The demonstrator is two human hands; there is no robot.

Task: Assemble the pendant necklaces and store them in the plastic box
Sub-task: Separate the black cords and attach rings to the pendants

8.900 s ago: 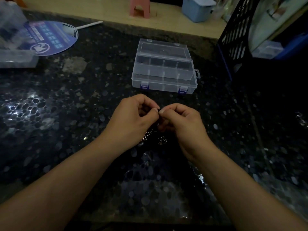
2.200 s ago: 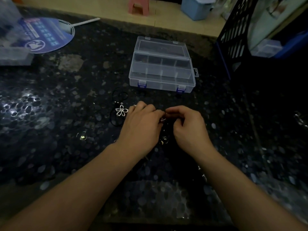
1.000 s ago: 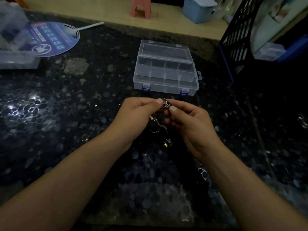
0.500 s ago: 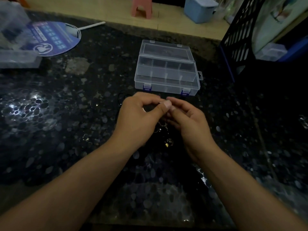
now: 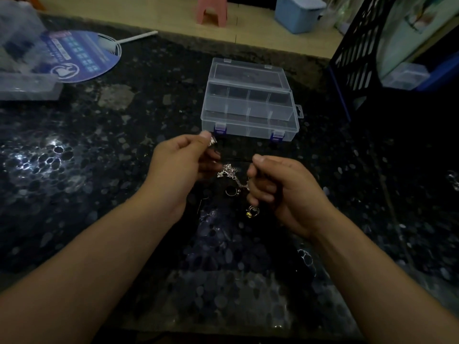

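From the head view, the plastic box (image 5: 249, 105) sits closed on the dark speckled counter (image 5: 99, 157), its long axis running left to right and its two purple latches (image 5: 220, 130) on the wall facing the person. Just on the near side of that latched wall, the left hand (image 5: 178, 167) is raised with thumb and forefinger pinched on a small silver pendant (image 5: 212, 140), which hangs almost level with the box's left latch. The right hand (image 5: 280, 187) is lower and farther from the box, toward the person and under its right half, fingers curled round something thin; a dark line between the two hands looks like a cord, though the light is too dim to be sure. A silver chain piece (image 5: 229, 173) lies between the hands, and a loose ring (image 5: 231, 191) and a small bell-like charm (image 5: 252, 211) rest on the counter nearer the person than the box. The left hand is the nearer one to the box, so a reach to the latch would likely be short and straight ahead. Right of the box a black crate (image 5: 357, 58) hems the space; left of the box is a wide stretch of counter as far as the blue fan (image 5: 79, 55).
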